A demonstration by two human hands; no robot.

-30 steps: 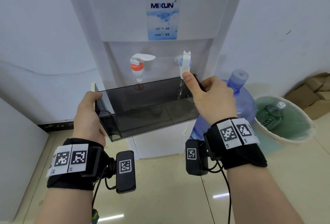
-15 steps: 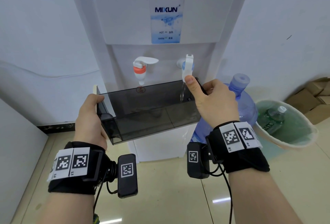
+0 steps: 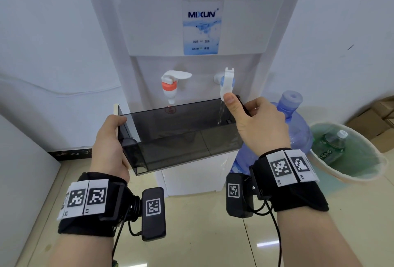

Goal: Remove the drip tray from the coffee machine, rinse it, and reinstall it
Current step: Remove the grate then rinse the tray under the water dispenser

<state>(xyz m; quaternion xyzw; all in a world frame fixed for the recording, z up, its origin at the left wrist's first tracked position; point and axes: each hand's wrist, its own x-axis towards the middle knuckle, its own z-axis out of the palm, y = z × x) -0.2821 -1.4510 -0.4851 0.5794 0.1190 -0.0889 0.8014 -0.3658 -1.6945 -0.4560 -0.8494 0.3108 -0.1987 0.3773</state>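
Under the blue tap [image 3: 227, 81] of the white water dispenser [image 3: 198, 32] I hold the smoky, see-through drip tray [image 3: 181, 136] level in the air, clear of any machine, its open top catching a thin stream of water [image 3: 220, 113] that falls near its right end. My left hand [image 3: 110, 145] grips the tray's left end, thumb over the rim and the palm against the outside wall; where my fingers lie beneath I cannot tell. My right hand [image 3: 259, 126] does two jobs: its thumb presses the white lever of the blue tap, while its curled fingers hook the tray's right rim. That split grip is, I judge, the weak point. As water gathers, the tray grows heavier and the load shifts, and if either end dips the water will run to that end and slop over onto the tiled floor [image 3: 202, 234]. My thumb could also slide off the lever, or the right fingers could lose the rim as I let the lever go, dropping that end. The red tap [image 3: 170, 87] hangs over the middle of the tray, so lifting carelessly could knock it. A blue water jug [image 3: 296, 130] and a lined bin [image 3: 349, 153] stand near on the right, should I need to tip the water out.
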